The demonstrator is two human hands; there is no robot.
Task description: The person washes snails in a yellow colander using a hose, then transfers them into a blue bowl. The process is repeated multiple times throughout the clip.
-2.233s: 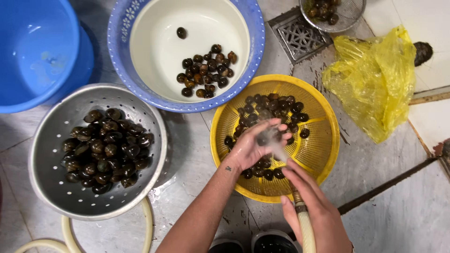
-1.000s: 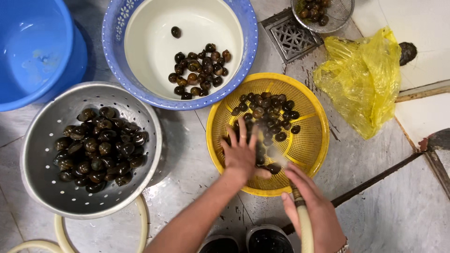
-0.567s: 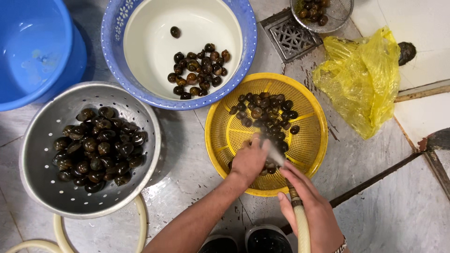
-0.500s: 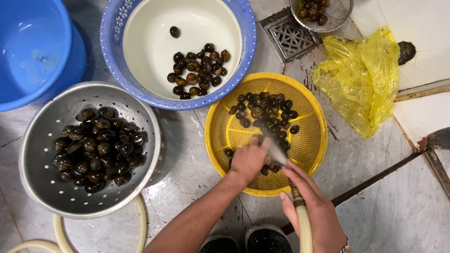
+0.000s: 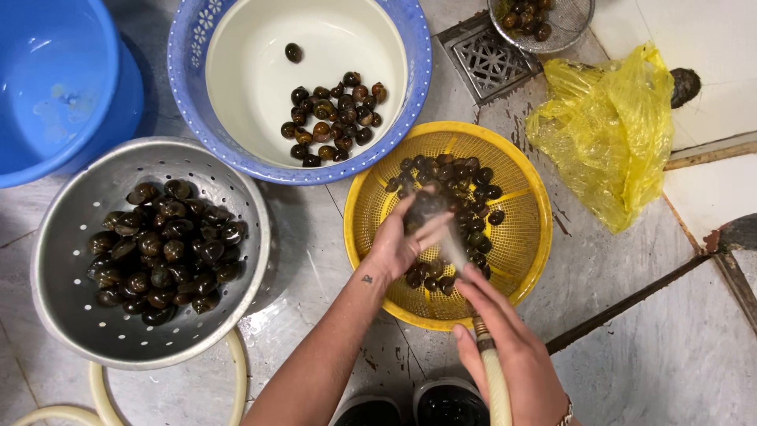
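Observation:
My left hand (image 5: 402, 241) is over the yellow colander (image 5: 371, 213), closed around a dark snail (image 5: 426, 207). My right hand (image 5: 509, 351) grips a pale hose (image 5: 497, 386) at its nozzle, and a jet of water runs from it onto the snail in my left hand. Several dark snails (image 5: 465, 177) lie in the yellow colander's far half and near its middle.
A metal colander (image 5: 71, 315) at the left holds many snails. A blue-rimmed white bowl (image 5: 236, 47) behind holds several more. A blue bucket (image 5: 55, 87) sits far left. A floor drain (image 5: 489, 55), a small wire strainer (image 5: 540, 16) and a yellow plastic bag (image 5: 615, 142) lie at the right. My shoes (image 5: 410, 410) show at the bottom.
My left hand picked a snail from the colander's near side and lifted it toward the middle. The water jet from the hose now hits it.

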